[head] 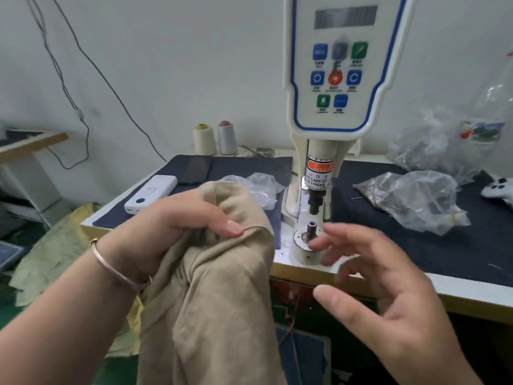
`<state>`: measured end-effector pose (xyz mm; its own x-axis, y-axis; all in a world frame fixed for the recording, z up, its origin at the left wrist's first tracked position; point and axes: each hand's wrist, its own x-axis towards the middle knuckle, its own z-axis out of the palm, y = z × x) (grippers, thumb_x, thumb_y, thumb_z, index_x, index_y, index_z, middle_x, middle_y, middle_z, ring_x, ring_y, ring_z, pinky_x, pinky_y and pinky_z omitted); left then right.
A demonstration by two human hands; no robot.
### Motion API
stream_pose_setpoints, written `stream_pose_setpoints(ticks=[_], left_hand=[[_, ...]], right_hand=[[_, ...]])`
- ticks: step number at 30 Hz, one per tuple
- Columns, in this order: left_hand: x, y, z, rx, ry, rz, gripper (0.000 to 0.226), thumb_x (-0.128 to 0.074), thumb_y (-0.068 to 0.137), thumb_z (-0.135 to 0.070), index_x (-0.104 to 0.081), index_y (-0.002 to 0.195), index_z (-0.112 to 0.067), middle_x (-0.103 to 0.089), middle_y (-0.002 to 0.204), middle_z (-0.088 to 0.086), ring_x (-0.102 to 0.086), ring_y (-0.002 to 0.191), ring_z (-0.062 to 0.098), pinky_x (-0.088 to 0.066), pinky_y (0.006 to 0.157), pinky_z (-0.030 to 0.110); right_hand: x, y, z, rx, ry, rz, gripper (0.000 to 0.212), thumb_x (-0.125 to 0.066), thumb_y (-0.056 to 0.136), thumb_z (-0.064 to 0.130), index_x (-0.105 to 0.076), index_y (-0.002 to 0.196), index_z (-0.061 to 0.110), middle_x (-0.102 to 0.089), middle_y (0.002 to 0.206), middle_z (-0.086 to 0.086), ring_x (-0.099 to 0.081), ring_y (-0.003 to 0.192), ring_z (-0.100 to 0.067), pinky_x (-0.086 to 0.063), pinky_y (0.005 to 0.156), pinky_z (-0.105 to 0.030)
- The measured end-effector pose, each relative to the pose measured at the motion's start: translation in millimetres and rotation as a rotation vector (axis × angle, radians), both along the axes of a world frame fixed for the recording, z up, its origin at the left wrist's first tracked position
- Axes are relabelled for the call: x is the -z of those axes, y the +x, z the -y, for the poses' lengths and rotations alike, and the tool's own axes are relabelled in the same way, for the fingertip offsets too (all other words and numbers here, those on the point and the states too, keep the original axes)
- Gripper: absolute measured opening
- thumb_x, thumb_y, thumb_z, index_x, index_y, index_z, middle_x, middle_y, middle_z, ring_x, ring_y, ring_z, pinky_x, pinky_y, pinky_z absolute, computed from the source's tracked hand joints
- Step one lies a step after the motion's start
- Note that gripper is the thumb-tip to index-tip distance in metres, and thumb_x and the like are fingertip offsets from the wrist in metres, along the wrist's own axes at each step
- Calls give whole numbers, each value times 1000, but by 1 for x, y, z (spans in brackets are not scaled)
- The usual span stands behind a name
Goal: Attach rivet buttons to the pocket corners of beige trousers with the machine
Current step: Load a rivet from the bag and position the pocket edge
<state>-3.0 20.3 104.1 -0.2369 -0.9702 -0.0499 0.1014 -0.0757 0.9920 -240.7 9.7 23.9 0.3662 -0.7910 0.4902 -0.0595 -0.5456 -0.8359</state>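
We see the left hand (177,226) gripping a bunched fold of the beige trousers (219,295), fingers curled round the cloth with the thumb pressed along a seamed edge; a thin bracelet (116,269) circles that wrist. The trousers hang from this grip down past the front edge of the table (416,284), to the left of the machine (327,151), and no part of them lies on the lower die (310,232). We find the right hand (388,282) empty, its fingers spread wide and loosely bent, fingertips (319,243) blurred just in front of the die's round base; whether they touch it we cannot tell. Above the die the punch (316,200) stands raised, with a clear gap between the two. The machine's control panel (337,70) with coloured buttons rises at the top of the view. On the dark mat (430,245) covering the table we note a clear plastic bag (413,198) to the right of the machine, another crumpled bag (258,184) behind the trousers, a white power bank (151,197) at the left, and two thread cones (215,138) by the wall
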Motion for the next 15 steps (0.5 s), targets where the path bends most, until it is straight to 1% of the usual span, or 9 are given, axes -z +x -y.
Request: stream_pose_setpoints(ticks=[2, 3, 4, 6, 8, 9, 12, 14, 15], left_hand=[[-2, -11, -5, 211, 24, -34, 25, -54, 63, 11, -73, 65, -5, -65, 58, 9, -67, 53, 15, -53, 52, 19], [-2, -17, -6, 290, 37, -45, 24, -57, 66, 11, -75, 73, -4, -69, 66, 10, -70, 61, 17, -56, 59, 21], [-1, -21, -7, 337, 41, -36, 21, -60, 70, 7, -76, 81, -3, -72, 75, 12, -72, 71, 19, -57, 66, 24], [3, -26, -5, 340, 73, 30, 21, -64, 74, 2, -75, 92, 4, -74, 86, 17, -73, 81, 25, -59, 75, 30], [7, -26, -2, 329, 140, 123, 23, -65, 78, 3, -72, 98, 11, -74, 92, 20, -73, 84, 27, -60, 80, 34], [9, -24, 0, 334, 168, 173, 24, -64, 80, 2, -71, 101, 11, -74, 96, 20, -73, 87, 27, -59, 83, 34], [13, -22, 3, 341, 219, 272, 25, -63, 83, -5, -78, 104, -6, -76, 103, 12, -73, 93, 20, -58, 82, 29], [20, -22, 7, 302, 234, 258, 25, -66, 83, -11, -80, 103, -16, -77, 104, 8, -74, 94, 18, -58, 79, 26], [24, -22, 9, 292, 241, 240, 26, -67, 83, -13, -79, 106, -17, -76, 109, 9, -73, 98, 19, -58, 82, 27]], right_hand=[[-6, 11, -1, -172, 56, -43, 94, -81, 62, 61, -34, 143, 47, -50, 142, 18, -49, 129, -6, -45, 97, -25], [-10, 14, 0, -301, 152, -40, 103, -86, 59, 54, -29, 144, 50, -46, 145, 20, -45, 133, -3, -41, 104, -30], [-13, 14, 3, -447, 255, -42, 103, -90, 60, 41, -32, 144, 49, -48, 144, 18, -46, 133, -4, -41, 107, -33], [-16, 8, 11, -682, 404, -131, 77, -87, 68, 17, -53, 135, 33, -63, 131, 6, -56, 125, -13, -45, 103, -33], [-15, -4, 19, -760, 545, -197, 50, -82, 70, 6, -68, 117, 17, -72, 113, -1, -66, 108, -16, -51, 90, -28], [-11, -13, 23, -785, 620, -185, 42, -79, 70, 2, -71, 111, 12, -74, 107, -4, -69, 100, -16, -52, 85, -27], [-3, -39, 37, -811, 744, -124, 42, -72, 69, -5, -68, 110, 2, -72, 105, -14, -68, 92, -22, -54, 80, -29], [-4, -49, 46, -818, 764, -81, 46, -67, 72, -9, -64, 117, -1, -70, 108, -16, -67, 94, -22, -54, 80, -28], [-6, -51, 50, -824, 761, -56, 47, -64, 74, -10, -63, 119, 0, -69, 109, -14, -67, 95, -21, -54, 80, -27]])
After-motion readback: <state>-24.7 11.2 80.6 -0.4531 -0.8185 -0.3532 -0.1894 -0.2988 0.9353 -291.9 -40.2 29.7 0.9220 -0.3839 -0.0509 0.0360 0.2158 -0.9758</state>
